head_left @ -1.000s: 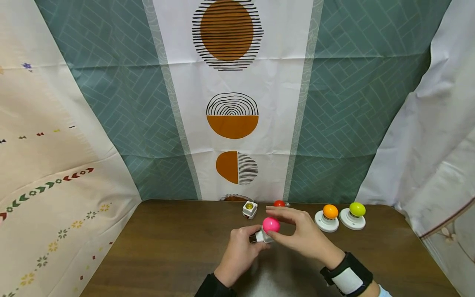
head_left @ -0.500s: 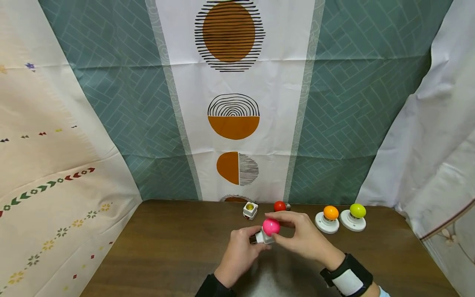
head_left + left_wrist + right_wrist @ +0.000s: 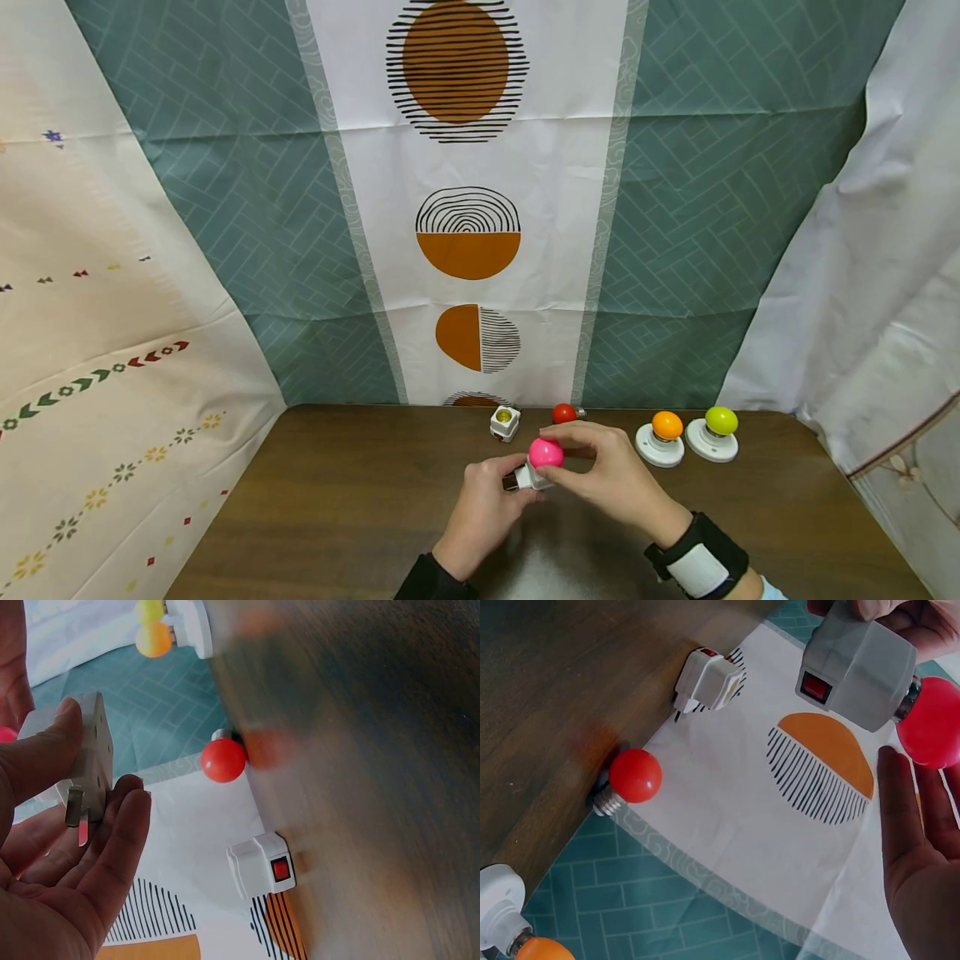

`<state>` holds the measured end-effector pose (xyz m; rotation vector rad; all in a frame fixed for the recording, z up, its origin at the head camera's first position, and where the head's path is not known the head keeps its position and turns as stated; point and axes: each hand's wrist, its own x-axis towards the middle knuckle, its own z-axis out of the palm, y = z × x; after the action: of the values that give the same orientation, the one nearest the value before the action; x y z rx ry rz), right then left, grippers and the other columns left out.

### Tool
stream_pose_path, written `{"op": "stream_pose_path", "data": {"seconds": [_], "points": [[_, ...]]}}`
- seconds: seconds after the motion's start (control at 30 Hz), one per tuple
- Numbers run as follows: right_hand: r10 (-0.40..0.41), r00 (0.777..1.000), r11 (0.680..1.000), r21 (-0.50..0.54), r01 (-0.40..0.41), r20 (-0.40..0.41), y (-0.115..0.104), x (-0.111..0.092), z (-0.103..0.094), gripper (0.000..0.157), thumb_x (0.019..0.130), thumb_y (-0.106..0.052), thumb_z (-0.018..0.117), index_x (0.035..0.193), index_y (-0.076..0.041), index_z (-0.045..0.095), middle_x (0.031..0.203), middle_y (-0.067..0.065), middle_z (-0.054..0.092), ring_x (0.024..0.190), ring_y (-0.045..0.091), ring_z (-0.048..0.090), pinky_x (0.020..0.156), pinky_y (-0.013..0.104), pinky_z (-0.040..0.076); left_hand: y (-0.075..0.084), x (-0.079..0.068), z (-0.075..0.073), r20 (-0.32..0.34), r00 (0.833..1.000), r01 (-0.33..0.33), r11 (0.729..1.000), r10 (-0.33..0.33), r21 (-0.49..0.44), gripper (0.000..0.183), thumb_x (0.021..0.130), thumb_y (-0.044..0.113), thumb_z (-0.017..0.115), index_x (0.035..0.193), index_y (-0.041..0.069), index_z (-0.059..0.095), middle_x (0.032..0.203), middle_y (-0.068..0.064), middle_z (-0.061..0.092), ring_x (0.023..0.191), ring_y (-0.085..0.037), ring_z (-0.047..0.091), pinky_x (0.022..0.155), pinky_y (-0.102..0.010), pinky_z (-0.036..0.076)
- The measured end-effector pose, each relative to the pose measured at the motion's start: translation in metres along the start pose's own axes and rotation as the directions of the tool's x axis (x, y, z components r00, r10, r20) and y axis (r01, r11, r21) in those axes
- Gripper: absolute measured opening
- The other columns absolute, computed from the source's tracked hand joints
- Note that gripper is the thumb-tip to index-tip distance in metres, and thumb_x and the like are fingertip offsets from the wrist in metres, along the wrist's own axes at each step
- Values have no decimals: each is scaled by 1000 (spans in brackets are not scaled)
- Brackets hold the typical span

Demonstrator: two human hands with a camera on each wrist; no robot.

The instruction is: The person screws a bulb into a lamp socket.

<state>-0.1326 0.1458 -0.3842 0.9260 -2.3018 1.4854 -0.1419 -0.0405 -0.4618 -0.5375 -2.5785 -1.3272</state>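
Note:
My left hand (image 3: pixel 483 504) grips a white plug-in bulb socket (image 3: pixel 862 667) above the table. Its metal prongs (image 3: pixel 75 808) stick out toward the left palm, and a red switch (image 3: pixel 815 687) shows on one side in the right wrist view. A pink light bulb (image 3: pixel 546 452) sits in the socket's mouth, with a sliver of its metal base (image 3: pixel 910 699) visible. My right hand (image 3: pixel 618 479) holds the bulb between thumb and fingers. In the left wrist view most of the bulb is hidden behind the left hand.
A second white plug-in socket (image 3: pixel 505 423) stands at the table's back edge. Beside it lies a loose red bulb (image 3: pixel 565 414). Further right, an orange bulb (image 3: pixel 667 425) and a yellow-green bulb (image 3: pixel 722 421) sit in round white holders. Patterned cloth (image 3: pixel 480 167) hangs behind the table (image 3: pixel 337 500).
Both hands stay around the socket and pink bulb. My right fingers shift slightly on the bulb, and the head view sways a little.

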Motion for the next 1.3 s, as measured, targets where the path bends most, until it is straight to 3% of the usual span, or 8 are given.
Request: {"op": "stream_pose_path", "data": {"seconds": [0.2, 0.4, 0.93, 1.1, 1.3], "points": [[-32, 997, 999, -6, 33, 71, 23, -1, 1, 49, 77, -20, 75, 122, -18, 59, 120, -6, 57, 106, 17, 55, 85, 35, 45, 1, -1, 0, -10, 1000, -14, 1000, 14, -5, 40, 68, 20, 81, 106, 18, 68, 94, 13, 63, 81, 0, 57, 67, -25, 49], [-26, 989, 999, 23, 22, 148, 33, -4, -1, 44, 82, -24, 71, 124, -24, 58, 119, -8, 57, 105, 13, 55, 85, 32, 44, 2, -2, 0, -10, 1000, -19, 1000, 19, -3, 41, 68, 22, 81, 106, 18, 67, 94, 13, 63, 81, 0, 57, 68, -26, 49], [11, 1000, 1000, -7, -11, -1, 32, -5, 2, 40, 73, -32, 77, 111, -25, 64, 108, -9, 61, 97, 11, 57, 78, 31, 48, 4, 0, -1, -10, 999, -30, 999, 31, 17, 39, 68, 19, 81, 105, 16, 68, 94, 13, 63, 80, 0, 56, 67, -24, 49], [19, 1000, 1000, -12, -19, 7, 28, -4, -2, 46, 75, -33, 76, 117, -25, 61, 117, -11, 58, 104, 14, 56, 83, 31, 45, 6, 2, -2, -11, 999, -40, 999, 41, 32, 40, 68, 20, 81, 106, 16, 68, 94, 12, 63, 81, 0, 56, 67, -21, 47], [3, 998, 1000, -1, -3, 55, 26, -5, -7, 46, 78, -21, 74, 122, -25, 58, 122, -10, 56, 105, 12, 56, 86, 32, 44, 8, 2, -2, 5, 1000, -27, 999, 27, 28, 41, 69, 21, 81, 107, 15, 67, 95, 11, 63, 82, 0, 57, 68, -22, 48]]}}
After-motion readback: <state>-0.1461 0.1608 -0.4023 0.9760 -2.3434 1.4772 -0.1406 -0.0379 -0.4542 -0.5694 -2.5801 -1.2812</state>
